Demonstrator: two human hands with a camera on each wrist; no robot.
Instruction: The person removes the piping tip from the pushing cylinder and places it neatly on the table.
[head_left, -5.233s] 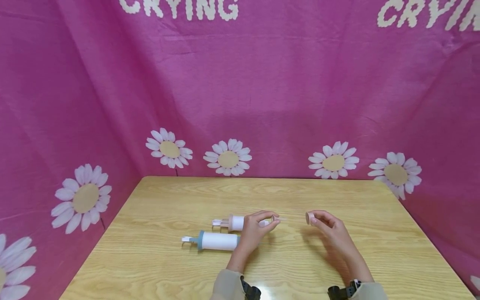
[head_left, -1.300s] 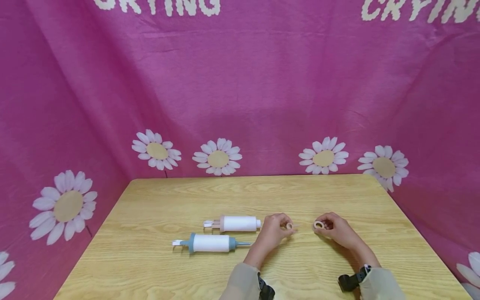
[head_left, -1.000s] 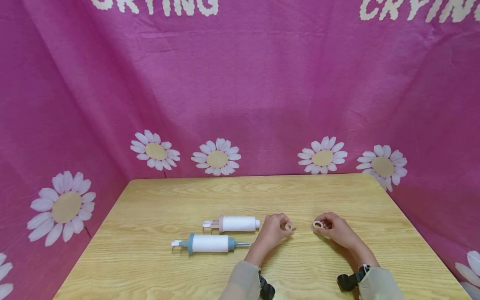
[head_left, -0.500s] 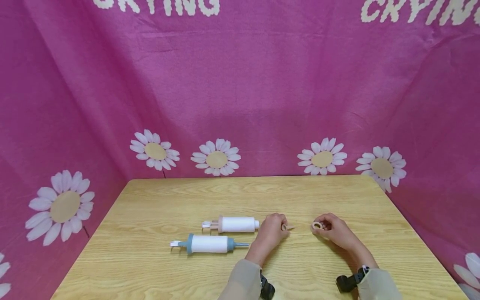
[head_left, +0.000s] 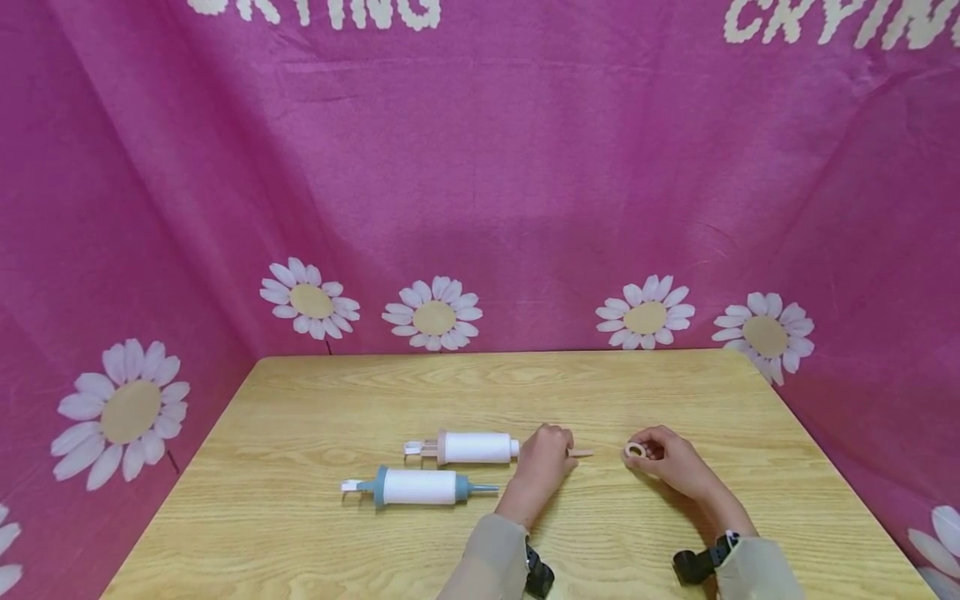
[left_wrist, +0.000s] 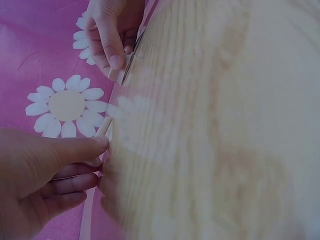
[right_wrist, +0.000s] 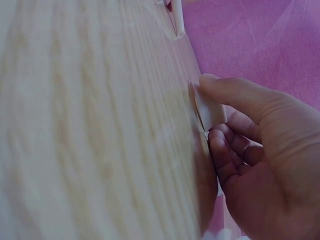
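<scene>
My left hand (head_left: 543, 458) pinches a slim pale-pink nozzle (head_left: 581, 452) low over the table, its narrow end toward the right. In the left wrist view, the thumb and forefinger press on this nozzle (left_wrist: 104, 127) at the table surface. Further right, my right hand (head_left: 675, 462) holds a pale-pink ring (head_left: 634, 450) between thumb and fingers, its opening facing the head camera. The right wrist view shows the ring (right_wrist: 210, 106) from the side as a short band, close to the tabletop. Whether either piece touches the wood is hard to tell.
Left of the left hand lie two syringe-like plungers with white barrels: a pink-trimmed one (head_left: 476, 448) behind and a blue-trimmed one (head_left: 420, 487) with a long nozzle in front. The wooden table (head_left: 315, 400) ends at a pink flowered curtain (head_left: 525, 167).
Both hands have come down from above the table over the last seconds. The left hand has turned the nozzle, so its round end is hidden and its tip points right. The right hand barely moves lately.
</scene>
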